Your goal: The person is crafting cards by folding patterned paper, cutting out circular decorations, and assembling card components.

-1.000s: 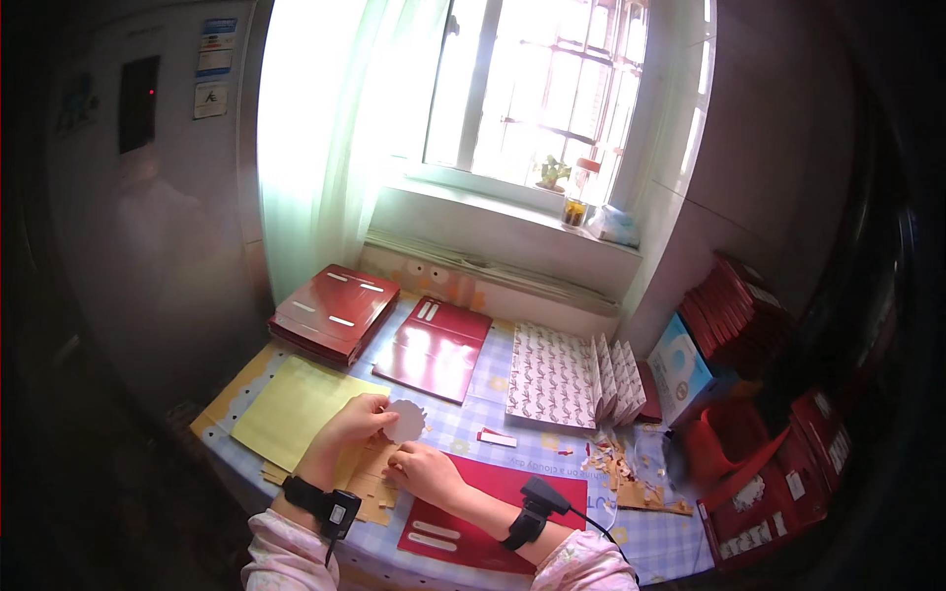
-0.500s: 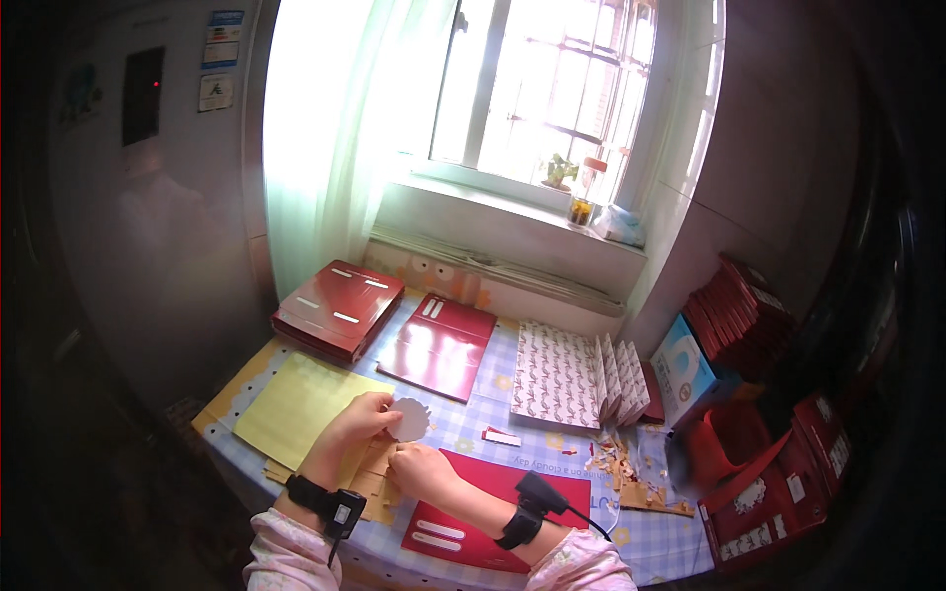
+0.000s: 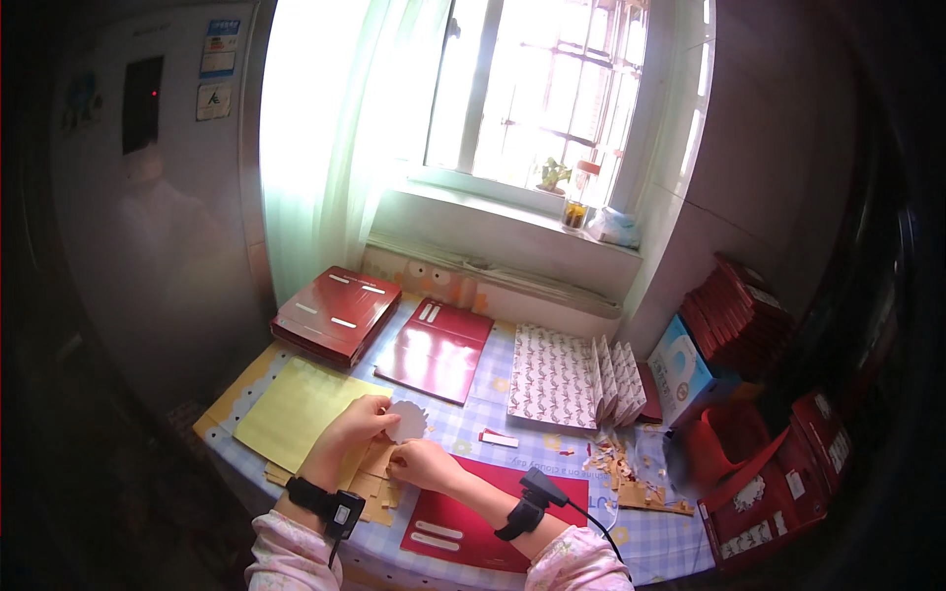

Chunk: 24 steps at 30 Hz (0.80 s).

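Observation:
A pale grey paper cutout (image 3: 407, 422) with a scalloped edge is pinched between the thumb and fingers of my left hand (image 3: 361, 424). Just below it, my right hand (image 3: 424, 463) is closed with its fingertips close to the cutout's lower edge; whatever they hold is too small or hidden to make out. Under both hands lie brown paper pieces (image 3: 374, 468), partly covered by my left forearm. A red card sheet (image 3: 473, 507) with two white slots rests beneath my right forearm. Yellow sheets (image 3: 296, 409) are stacked to the left of my left hand.
Farther back are a stack of red folders (image 3: 340, 310), another red folder (image 3: 434, 350) and patterned folded card (image 3: 552, 374). Paper scraps (image 3: 616, 468) lie at the right, beside a blue box (image 3: 682, 366) and a red bin (image 3: 734, 433). A checked cloth (image 3: 473, 419) covers the table.
The cutout stays in my left hand, and my right hand has shifted up slightly beside it. The whole view has moved a little; the other things keep their places.

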Available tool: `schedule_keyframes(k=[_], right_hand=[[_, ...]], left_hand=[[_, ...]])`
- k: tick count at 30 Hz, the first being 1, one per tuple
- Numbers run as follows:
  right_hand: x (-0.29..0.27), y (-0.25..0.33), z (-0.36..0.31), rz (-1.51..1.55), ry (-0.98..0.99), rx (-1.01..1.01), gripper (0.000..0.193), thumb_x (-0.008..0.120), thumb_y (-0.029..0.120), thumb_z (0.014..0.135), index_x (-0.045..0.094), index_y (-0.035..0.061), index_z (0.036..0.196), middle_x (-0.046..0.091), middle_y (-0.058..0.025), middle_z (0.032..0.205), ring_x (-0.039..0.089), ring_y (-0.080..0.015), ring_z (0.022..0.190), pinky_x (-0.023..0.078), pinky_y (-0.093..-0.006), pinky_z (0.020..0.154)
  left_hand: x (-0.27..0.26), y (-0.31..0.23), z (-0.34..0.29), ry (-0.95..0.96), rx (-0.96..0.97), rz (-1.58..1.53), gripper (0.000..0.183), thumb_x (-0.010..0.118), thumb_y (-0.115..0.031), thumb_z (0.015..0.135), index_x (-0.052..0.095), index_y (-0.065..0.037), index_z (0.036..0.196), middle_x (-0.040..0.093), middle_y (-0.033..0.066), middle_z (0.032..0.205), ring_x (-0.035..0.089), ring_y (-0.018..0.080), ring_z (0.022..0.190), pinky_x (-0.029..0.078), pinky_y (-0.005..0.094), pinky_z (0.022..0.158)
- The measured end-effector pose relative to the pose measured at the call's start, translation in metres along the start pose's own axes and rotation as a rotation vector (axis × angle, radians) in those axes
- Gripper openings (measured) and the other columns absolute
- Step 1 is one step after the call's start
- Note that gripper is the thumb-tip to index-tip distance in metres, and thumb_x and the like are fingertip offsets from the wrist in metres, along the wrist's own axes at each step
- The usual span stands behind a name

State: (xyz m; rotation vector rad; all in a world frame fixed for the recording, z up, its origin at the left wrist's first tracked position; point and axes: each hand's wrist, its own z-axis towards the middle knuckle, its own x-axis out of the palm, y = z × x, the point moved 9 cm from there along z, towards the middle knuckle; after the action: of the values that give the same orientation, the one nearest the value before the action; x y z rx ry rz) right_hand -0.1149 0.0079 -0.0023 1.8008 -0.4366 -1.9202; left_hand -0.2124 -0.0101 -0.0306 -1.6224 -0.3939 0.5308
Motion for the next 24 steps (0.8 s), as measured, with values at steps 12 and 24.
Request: schedule_keyframes(k=[12, 24], right_hand=[[-0.041, -0.035, -0.024, 0.396, -0.317, 0.150, 0.015, 0.061, 0.013, 0.078, 0.064, 0.0009, 0.086, 0.062, -0.0086, 0.077, 0.061, -0.0148, 0.067, 0.049, -0.0262, 0.061], [-0.113, 0.026, -0.088, -0.532, -0.928, -0.424, 0.016, 0.066, 0.009, 0.066, 0.060, 0.0106, 0.081, 0.058, 0.0016, 0.077, 0.060, -0.0117, 0.061, 0.047, -0.0243, 0.049]], left_hand=[[0.000, -0.025, -0.004, -0.089, 0.116, -0.087, 0.020, 0.058, -0.015, 0.082, 0.057, 0.002, 0.092, 0.061, 0.0065, 0.075, 0.059, 0.0113, 0.062, 0.047, 0.0215, 0.052], [0.045, -0.042, -0.016, 0.060, 0.260, -0.255, 0.016, 0.053, -0.010, 0.086, 0.058, 0.004, 0.091, 0.061, 0.0052, 0.080, 0.060, 0.0102, 0.070, 0.052, 0.0238, 0.065]])
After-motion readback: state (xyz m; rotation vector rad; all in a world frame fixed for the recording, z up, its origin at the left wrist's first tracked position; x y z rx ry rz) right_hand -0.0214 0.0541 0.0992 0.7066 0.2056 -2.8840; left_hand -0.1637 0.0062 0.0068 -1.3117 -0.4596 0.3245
